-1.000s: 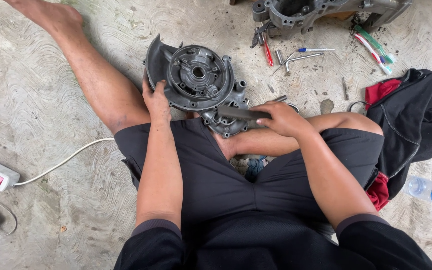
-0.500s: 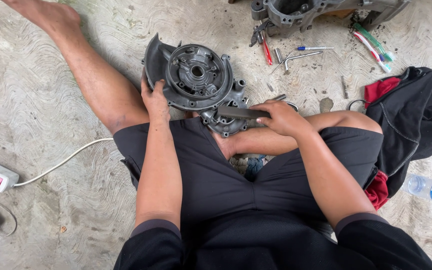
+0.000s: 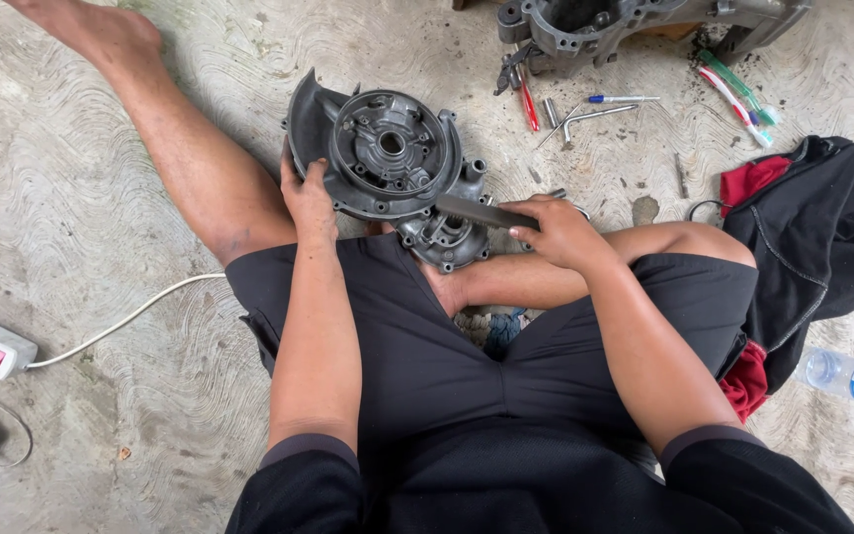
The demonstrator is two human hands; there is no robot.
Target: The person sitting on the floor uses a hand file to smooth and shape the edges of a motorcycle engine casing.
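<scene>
Hands (image 3: 310,203) unmoved, engine cover (image 3: 387,153) (same tilt)

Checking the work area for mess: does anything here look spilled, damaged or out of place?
A dark wet-looking patch stains the concrete floor right of the grey metal engine cover, near scattered tools. Whether it is oil or water, I cannot tell.

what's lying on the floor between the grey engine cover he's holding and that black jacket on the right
In the head view, between the engine cover and the black jacket lie a bent metal wrench, a blue pen and small metal bits.
</scene>
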